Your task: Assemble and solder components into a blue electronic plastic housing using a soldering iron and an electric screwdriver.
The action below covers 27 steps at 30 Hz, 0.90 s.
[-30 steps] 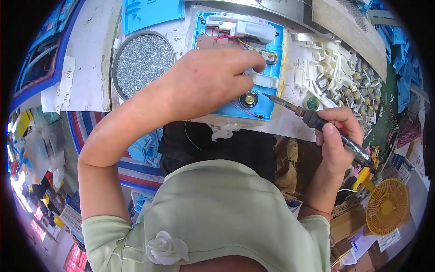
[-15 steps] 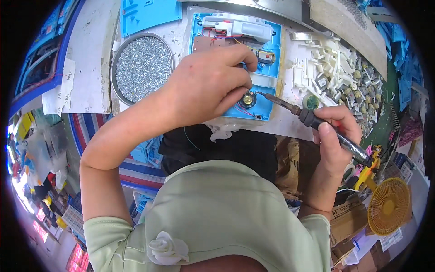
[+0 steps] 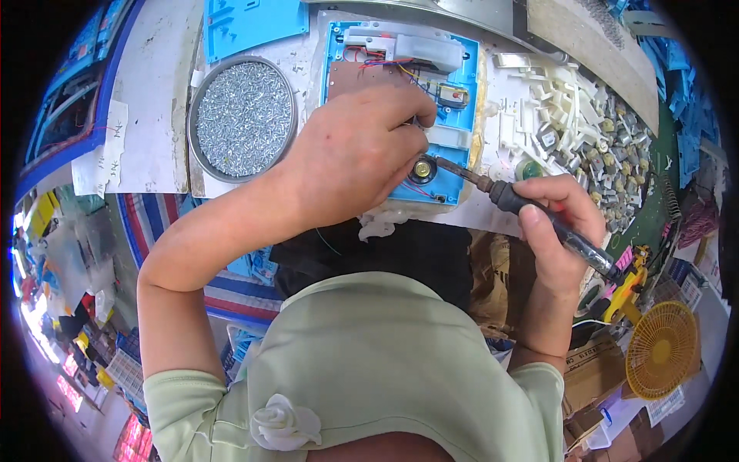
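Observation:
A shallow blue plastic housing (image 3: 450, 187) lies on the bench, fitted with a brown circuit board (image 3: 352, 80), thin coloured wires, a grey-white plastic cover (image 3: 439, 52) and a small round speaker (image 3: 422, 170). Across its near part reaches my left hand (image 3: 358, 150), its fingers closed in a pinch; whatever they hold is hidden. My right hand (image 3: 562, 231) grips a soldering iron (image 3: 504, 196) by its black handle. The iron's tip points left and lies right beside the speaker, close to my left fingertips; whether it touches anything cannot be made out.
Left of the housing stands a round tin (image 3: 193, 127) full of small screws. White plastic parts (image 3: 539, 96) and small metal motors (image 3: 604, 158) are heaped at the right, near a green reel (image 3: 528, 170). A blue panel (image 3: 254, 29) lies at the back; a yellow fan grille (image 3: 660, 350) is lower right.
My right hand has shifted slightly left and up with the soldering iron, bringing its tip nearer the speaker and my left fingers. The left hand has barely moved.

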Tool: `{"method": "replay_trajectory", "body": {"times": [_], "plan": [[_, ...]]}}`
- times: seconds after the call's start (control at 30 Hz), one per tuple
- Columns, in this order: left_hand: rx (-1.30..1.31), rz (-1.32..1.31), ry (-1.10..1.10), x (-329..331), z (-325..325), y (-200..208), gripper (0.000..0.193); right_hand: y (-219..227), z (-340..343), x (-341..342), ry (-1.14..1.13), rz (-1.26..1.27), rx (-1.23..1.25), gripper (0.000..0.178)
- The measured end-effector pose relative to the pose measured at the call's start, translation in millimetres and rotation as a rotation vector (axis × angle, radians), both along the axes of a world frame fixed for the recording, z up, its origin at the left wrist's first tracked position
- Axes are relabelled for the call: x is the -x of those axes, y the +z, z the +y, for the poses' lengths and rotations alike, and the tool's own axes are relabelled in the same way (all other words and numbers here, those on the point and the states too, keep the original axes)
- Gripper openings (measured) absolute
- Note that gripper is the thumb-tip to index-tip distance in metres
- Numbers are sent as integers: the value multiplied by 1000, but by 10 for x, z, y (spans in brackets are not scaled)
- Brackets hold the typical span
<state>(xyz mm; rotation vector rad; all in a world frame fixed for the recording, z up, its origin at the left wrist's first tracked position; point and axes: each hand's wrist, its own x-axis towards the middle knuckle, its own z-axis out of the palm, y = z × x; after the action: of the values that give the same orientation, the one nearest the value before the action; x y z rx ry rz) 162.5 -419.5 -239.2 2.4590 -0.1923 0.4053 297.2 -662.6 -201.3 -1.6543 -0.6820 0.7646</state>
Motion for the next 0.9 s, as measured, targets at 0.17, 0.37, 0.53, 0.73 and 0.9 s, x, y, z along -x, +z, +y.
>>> {"method": "replay_trajectory", "body": {"times": [0.17, 0.37, 0.53, 0.73, 0.9], "plan": [[8, 4, -4, 9, -8, -24, 22, -20, -2, -18, 65, -177, -6, 21], [-2, 33, -2, 11, -31, -4, 21, 100, 88, 80, 144, -476, -24, 24], [-22, 43, -4, 8, -34, 0, 21, 122, -34, 92, 50, -400, -54, 23], [-26, 28, -12, -3, -24, 8, 21, 138, -167, 108, 2, -325, -66, 24], [-59, -2, -51, 17, 61, -4, 23, 127, -220, 69, 18, -366, -80, 24]]}}
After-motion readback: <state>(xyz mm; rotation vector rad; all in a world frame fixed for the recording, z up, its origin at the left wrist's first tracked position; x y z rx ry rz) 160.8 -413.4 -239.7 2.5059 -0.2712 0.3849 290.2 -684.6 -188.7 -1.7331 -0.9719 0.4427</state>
